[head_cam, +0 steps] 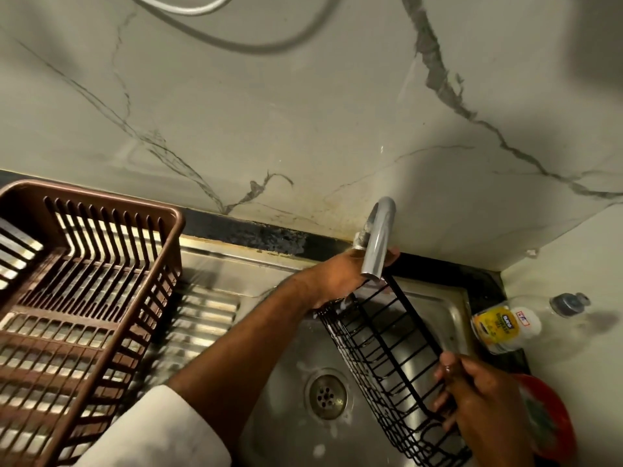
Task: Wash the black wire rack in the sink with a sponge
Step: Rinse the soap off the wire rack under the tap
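Gripping the near end of the black wire rack (387, 352) with the right hand (478, 409), fingers curled over its top rail and end wires. Holding it tilted over the steel sink (286, 348), running from the near right toward the tap, with 1 round drain (326, 396) showing just left of it. Reaching along with the left hand (340, 278) at the rack's far end, right under the tap spout (377, 241); pressing or clutching something there, though not possible to tell the grip, nor to see any sponge, since the spout covers the fingers. Clinging to the left-hand wires and dotting the basin: white suds.

Judging from that foam: soaping looking well under way on the left side, the right-hand wires looking bare and dark, so probably needing more scrubbing there. Rinsing not yet begun, with no water visibly falling from the spout.

Counting outward: 2 hands, 1 rack, 1 sink, 1 drain, 1 spout. Sitting to the right on the counter, 1 red dish (546, 416) near the edge, then 1 clear bottle (519, 321) with a yellow label lying beside the basin. Standing to the left on the ribbed drainboard, 1 brown plastic basket (84, 298). Rising behind everything, 1 veined marble wall (269, 112), with 2 grey cables (236, 42) crossing its top.
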### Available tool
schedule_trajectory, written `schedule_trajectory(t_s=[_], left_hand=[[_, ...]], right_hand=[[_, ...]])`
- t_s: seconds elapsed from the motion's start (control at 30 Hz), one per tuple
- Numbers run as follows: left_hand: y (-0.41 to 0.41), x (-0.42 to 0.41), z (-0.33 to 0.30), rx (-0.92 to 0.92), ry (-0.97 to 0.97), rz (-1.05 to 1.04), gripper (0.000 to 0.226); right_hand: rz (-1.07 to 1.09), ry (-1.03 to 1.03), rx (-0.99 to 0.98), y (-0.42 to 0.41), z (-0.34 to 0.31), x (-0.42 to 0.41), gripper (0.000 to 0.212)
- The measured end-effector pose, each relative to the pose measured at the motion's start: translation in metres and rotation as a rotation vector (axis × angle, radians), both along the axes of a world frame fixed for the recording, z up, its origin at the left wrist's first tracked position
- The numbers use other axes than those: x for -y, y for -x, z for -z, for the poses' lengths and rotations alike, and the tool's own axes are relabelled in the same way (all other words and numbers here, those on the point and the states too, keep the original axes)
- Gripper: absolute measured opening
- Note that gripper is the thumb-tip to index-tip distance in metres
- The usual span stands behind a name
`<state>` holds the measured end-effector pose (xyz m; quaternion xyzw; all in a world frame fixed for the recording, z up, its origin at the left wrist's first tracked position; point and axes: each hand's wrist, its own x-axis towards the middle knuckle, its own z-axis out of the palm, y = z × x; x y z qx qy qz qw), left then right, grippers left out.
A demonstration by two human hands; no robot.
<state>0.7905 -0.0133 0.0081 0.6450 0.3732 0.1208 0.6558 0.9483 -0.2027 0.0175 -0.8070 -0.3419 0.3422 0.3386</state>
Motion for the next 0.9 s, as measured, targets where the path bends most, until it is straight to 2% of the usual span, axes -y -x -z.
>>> schedule_trajectory(t_s=[0.1,0.13,0.2,0.33,0.43,0.5,0.6,0.7,0.77,0.9], left_hand=[[-0.008,-0.003,-0.003,-0.024,0.005,-0.086,0.01],[-0.01,-0.002,-0.005,-0.041,-0.01,-0.113,0.012],[-0.016,0.003,-0.001,-0.059,-0.058,-0.155,0.039],[-0.034,0.019,0.017,-0.077,-0.086,-0.183,0.059],[-0.036,0.022,0.021,-0.094,-0.092,-0.215,0.059],[-0.03,0.021,0.019,-0.08,-0.047,-0.223,0.055],[-0.017,0.014,0.019,-0.022,-0.049,-0.122,0.048],[-0.006,0.003,0.038,-0.119,-0.033,-0.102,0.038],[-0.005,0.002,0.047,-0.151,-0.009,-0.099,0.041],[-0.016,0.013,0.031,-0.102,-0.021,-0.074,0.054]], right_hand=[[0.055,-0.003,-0.042,-0.002,0.009,0.001,0.037],[0.076,-0.002,-0.06,-0.002,0.012,0.0,0.038],[0.086,0.0,-0.026,-0.001,0.02,-0.005,0.042],[0.048,-0.088,0.189,0.018,0.027,-0.029,0.049],[0.048,-0.201,0.283,0.031,0.029,-0.046,0.055],[0.044,-0.234,0.332,0.03,0.031,-0.051,0.066],[0.094,-0.222,0.263,0.026,0.028,-0.051,0.083],[0.122,-0.214,0.25,0.025,0.027,-0.052,0.076],[0.135,-0.228,0.303,0.028,0.031,-0.054,0.07],[0.132,-0.214,0.415,0.036,0.04,-0.06,0.065]])
